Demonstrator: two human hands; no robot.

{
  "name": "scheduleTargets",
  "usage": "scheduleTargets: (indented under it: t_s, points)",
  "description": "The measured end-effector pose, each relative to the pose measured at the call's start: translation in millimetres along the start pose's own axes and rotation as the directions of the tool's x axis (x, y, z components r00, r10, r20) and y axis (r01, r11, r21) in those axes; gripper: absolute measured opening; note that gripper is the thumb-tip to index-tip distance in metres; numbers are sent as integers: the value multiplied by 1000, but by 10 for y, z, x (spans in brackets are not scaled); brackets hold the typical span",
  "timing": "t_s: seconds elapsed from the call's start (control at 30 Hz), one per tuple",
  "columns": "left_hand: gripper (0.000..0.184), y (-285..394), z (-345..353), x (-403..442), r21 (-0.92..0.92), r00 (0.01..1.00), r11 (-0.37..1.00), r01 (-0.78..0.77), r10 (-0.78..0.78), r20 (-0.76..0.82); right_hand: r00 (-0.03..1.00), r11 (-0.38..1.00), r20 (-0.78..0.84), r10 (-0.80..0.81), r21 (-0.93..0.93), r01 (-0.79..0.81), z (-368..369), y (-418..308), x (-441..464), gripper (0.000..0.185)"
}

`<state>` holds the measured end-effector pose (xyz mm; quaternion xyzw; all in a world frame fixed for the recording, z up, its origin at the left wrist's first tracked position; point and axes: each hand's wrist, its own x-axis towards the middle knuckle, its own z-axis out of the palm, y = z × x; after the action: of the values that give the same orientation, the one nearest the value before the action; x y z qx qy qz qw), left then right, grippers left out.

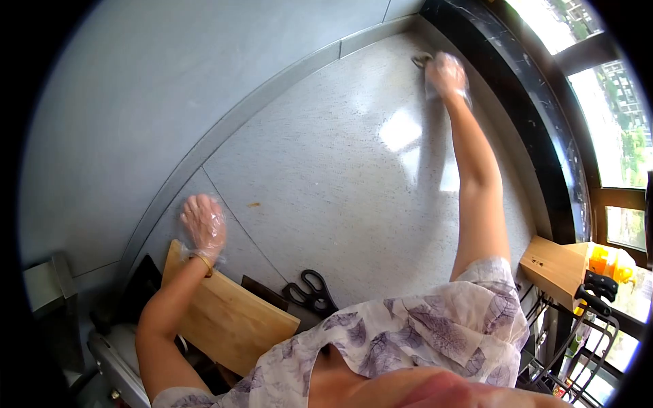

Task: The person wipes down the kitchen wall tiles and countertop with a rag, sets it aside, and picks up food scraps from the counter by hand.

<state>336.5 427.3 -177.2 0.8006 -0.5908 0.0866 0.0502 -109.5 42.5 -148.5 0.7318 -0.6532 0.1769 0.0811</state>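
Observation:
My left hand (204, 223), in a clear plastic glove with a bracelet at the wrist, lies flat with its fingers stretched out near the left edge of the pale speckled countertop (340, 163). Just below it is a wooden board (235, 319). At the far corner, my right hand (447, 76), also gloved in clear plastic, is closed on a small dark greenish-grey object (422, 60), which looks like a scrubbing pad and is mostly hidden by the fingers. A small brown spot (254, 205) marks the counter right of my left hand.
Black-handled scissors (311, 292) lie near the front edge beside the wooden board. A raised grey rim (272, 85) borders the counter. A black ledge (530, 115) runs under the windows at right. A wooden box (554, 268) and a wire rack (602, 340) stand at lower right.

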Motion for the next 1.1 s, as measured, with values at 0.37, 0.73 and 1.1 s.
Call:
scheduleTargets:
  t_s: [0.37,0.73,1.1]
  points:
    - [15,31,9,-5,-59,1000,998,-26,25,-13,997,991,78,20,132,-30,158,-670,654,28]
    - [15,-24,39,3,-13,999,1000,-27,28,20,692,519,35,-721,688,507,-10,-1261,-290,46]
    - [15,-27,35,-4,-21,999,1000,-10,11,53,897,524,143,418,769,-366,580,-719,837,23]
